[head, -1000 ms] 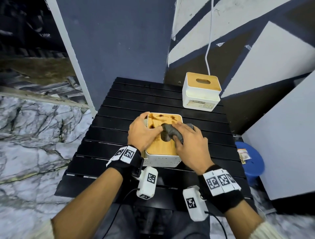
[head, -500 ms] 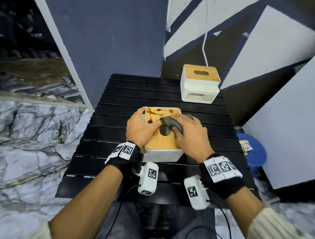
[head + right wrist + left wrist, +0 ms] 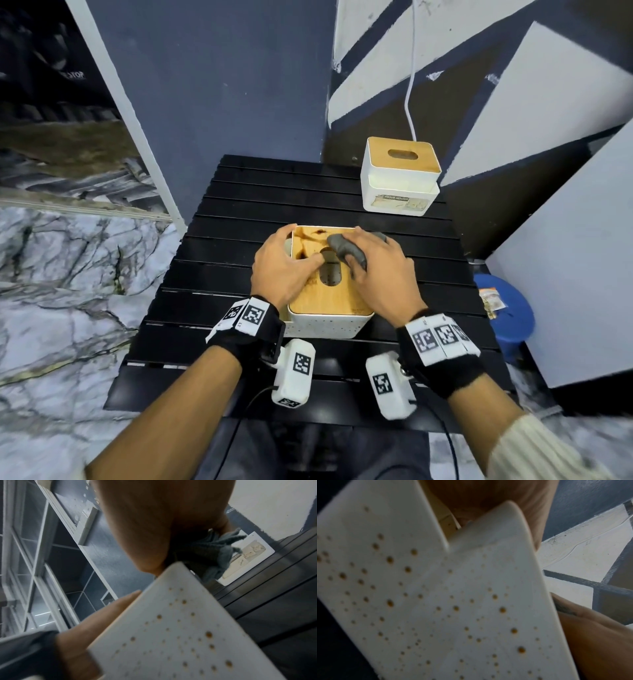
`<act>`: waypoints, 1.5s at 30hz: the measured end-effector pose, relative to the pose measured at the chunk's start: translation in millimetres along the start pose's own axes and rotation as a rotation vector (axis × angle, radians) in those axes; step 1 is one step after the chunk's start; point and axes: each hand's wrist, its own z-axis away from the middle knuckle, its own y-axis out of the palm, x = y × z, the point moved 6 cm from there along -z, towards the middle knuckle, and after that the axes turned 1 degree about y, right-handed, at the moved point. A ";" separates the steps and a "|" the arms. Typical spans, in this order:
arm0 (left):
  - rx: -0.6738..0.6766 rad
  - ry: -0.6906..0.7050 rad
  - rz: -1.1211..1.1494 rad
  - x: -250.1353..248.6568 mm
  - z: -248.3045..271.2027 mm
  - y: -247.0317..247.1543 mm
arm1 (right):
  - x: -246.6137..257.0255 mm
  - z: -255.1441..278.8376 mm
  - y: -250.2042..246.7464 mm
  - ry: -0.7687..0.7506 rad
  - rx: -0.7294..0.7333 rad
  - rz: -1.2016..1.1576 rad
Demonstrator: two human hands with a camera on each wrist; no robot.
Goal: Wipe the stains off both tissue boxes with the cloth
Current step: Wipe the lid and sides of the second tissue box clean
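The near tissue box (image 3: 327, 301), white with a wooden lid, stands mid-table; dark stains (image 3: 320, 233) mark the lid's far left part, and brown specks dot its white side (image 3: 436, 601) (image 3: 180, 642). My left hand (image 3: 284, 263) grips the box's left side, thumb lying on the lid beside the slot. My right hand (image 3: 376, 270) holds a bunched grey cloth (image 3: 347, 250) (image 3: 211, 555) pressed on the lid's far right part. The second tissue box (image 3: 399, 174) stands at the table's far right corner, untouched.
The black slatted table (image 3: 239, 240) sits in a wall corner. A white cable (image 3: 409, 85) hangs down the wall behind the far box. A blue stool (image 3: 507, 308) holding a small packet stands low at the right. Marble floor lies to the left.
The cloth in my right hand has slid a little toward the lid's far edge. My left hand keeps its hold on the box. The head view has shifted slightly.
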 end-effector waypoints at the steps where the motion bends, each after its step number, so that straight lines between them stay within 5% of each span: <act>1: 0.004 0.000 -0.001 -1.0 0.6 0.0 | -0.9 9.2 -0.2 -0.012 -0.005 0.015; 10: 0.008 -0.010 0.000 -2.3 2.2 -3.1 | 1.6 -31.8 -0.1 0.033 0.013 -0.020; 18: 0.041 -0.004 -0.010 -4.6 3.0 -1.9 | -5.0 12.1 -0.8 -0.013 0.005 0.036; 24: 0.061 -0.015 -0.015 -3.7 0.4 -1.5 | -2.9 -27.4 -1.6 0.015 0.039 0.010; 30: 0.165 0.031 -0.089 -6.6 -10.0 -2.6 | -12.7 -37.2 -6.4 -0.083 0.126 0.017; 34: 0.248 0.068 -0.210 -12.2 -13.9 -1.9 | -12.2 -26.0 -10.5 -0.038 0.029 0.045; 45: -0.056 0.024 -0.014 19.5 65.0 -14.5 | -8.1 4.0 -1.6 0.216 -0.174 0.152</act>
